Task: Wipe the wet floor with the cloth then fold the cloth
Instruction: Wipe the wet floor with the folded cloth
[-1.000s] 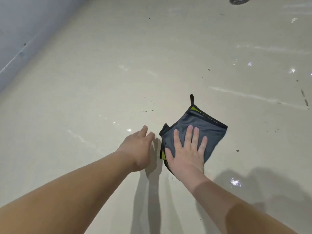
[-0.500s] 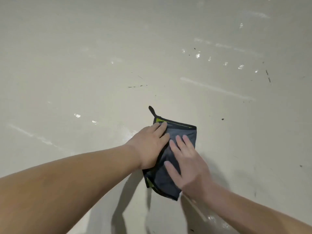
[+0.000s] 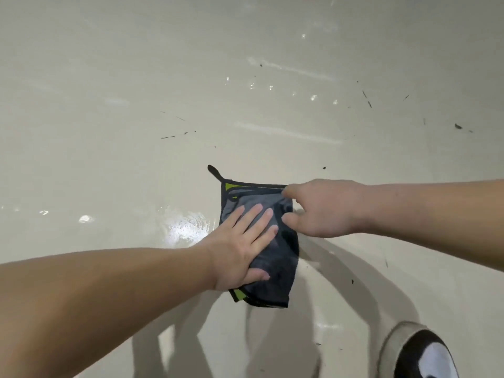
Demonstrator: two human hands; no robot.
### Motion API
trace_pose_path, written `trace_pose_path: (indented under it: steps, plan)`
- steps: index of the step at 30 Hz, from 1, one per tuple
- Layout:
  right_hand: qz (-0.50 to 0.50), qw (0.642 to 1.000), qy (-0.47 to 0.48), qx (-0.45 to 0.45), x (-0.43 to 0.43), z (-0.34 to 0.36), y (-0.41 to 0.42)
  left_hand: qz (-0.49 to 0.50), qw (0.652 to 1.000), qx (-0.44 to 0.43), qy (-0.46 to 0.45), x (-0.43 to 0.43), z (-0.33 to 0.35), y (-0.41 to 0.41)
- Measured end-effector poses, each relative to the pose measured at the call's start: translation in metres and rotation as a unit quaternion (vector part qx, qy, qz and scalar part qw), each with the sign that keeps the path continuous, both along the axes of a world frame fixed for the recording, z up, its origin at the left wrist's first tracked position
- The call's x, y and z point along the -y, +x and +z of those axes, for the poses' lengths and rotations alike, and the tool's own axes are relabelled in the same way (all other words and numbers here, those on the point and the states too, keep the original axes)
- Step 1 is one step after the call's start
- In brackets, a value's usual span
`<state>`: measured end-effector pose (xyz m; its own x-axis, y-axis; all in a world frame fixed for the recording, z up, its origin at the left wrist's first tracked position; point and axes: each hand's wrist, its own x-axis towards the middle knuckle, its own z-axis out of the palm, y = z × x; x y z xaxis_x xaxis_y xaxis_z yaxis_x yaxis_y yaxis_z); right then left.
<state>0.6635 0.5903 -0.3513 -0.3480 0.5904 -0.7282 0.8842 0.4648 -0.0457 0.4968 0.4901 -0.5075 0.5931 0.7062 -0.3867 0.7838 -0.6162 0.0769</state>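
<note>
Left hand (image 3: 240,249): flat on the cloth (image 3: 281,268), fingers straight and slightly spread, palm pinning it to the floor (image 3: 136,77). Not gripping, just pressing.

Right hand (image 3: 321,208): at the cloth's right side, index fingertip on the far right corner, thumb tip against the right edge, other fingers tucked under. Can't tell if it has fabric pinched or is only touching.

Head view, only angle available:
- Cloth lies on the floor mid-frame under both hands. It's dark grey with black binding, and green lining shows at the far left and near left corners. Hanging loop (image 3: 214,170) pokes out from the far left corner.
- Cloth looks already doubled: stacked hems along the far edge, compact upright rectangle.
- Glossy wet patch (image 3: 185,227) just left of the cloth, partly beside the left wrist. Scattered droplets (image 3: 272,87) well beyond the cloth. Dark scuff marks (image 3: 177,135) on the floor.
- Shoe (image 3: 425,356) at bottom right, apart from the cloth.

Step, my read: folding phase, wiping apparently set aside, though that wet patch suggests the floor isn't fully dry.

Next move needs:
- Right hand gets a real pinch on the right edge or corner.
- Left hand anchors and acts as the crease line.
- Carry the edge over, match the hems, then flatten.
- A damp cloth will likely cling and drag, so lift it clear instead of sliding.
</note>
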Motion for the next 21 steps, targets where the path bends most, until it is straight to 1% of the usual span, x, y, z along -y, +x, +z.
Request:
trace_pose_path:
  steps: [3,5,7,9,11,12,13,14,15,16,17,18,19,20,21]
  plan:
    - [0.032,0.999,0.032,0.012,0.003,0.004,-0.035,-0.015,1.000,0.008,0.002,0.005,-0.003,-0.012]
    - [0.054,0.998,0.031,0.027,0.010,0.004,-0.068,-0.020,1.000,0.006,-0.001,0.009,-0.003,-0.040]
    - [0.077,0.995,0.045,0.034,0.014,0.003,-0.096,-0.010,1.000,0.011,0.014,0.012,-0.004,-0.074]
    - [0.089,0.993,0.067,0.035,0.020,-0.005,-0.128,0.040,0.999,0.010,0.025,0.020,-0.007,-0.113]
    - [0.079,0.994,0.074,0.023,0.024,-0.020,-0.153,0.122,0.992,0.020,0.037,0.029,-0.009,-0.146]
    - [0.053,0.996,0.070,0.005,0.027,-0.031,-0.166,0.175,0.983,0.031,0.041,0.035,-0.010,-0.161]
    - [0.007,0.998,0.064,-0.028,0.032,-0.041,-0.181,0.232,0.970,0.046,0.045,0.041,-0.011,-0.175]
    - [-0.064,0.993,0.054,-0.079,0.040,-0.049,-0.192,0.290,0.954,0.065,0.051,0.046,-0.012,-0.185]
    - [-0.138,0.980,0.043,-0.139,0.050,-0.056,-0.206,0.349,0.932,0.083,0.058,0.055,-0.013,-0.194]
    - [-0.192,0.962,0.039,-0.191,0.062,-0.062,-0.218,0.404,0.907,0.101,0.066,0.065,-0.015,-0.199]
    - [-0.217,0.949,0.037,-0.225,0.074,-0.067,-0.229,0.450,0.883,0.114,0.073,0.078,-0.017,-0.200]
    - [-0.211,0.945,0.045,-0.245,0.085,-0.074,-0.238,0.483,0.863,0.122,0.082,0.093,-0.020,-0.198]
    - [-0.193,0.946,0.063,-0.253,0.092,-0.079,-0.243,0.497,0.853,0.130,0.091,0.108,-0.022,-0.190]
    - [-0.160,0.952,0.088,-0.245,0.099,-0.084,-0.250,0.499,0.850,0.134,0.098,0.127,-0.024,-0.182]
    - [-0.128,0.957,0.113,-0.234,0.103,-0.091,-0.259,0.487,0.856,0.137,0.103,0.146,-0.025,-0.175]
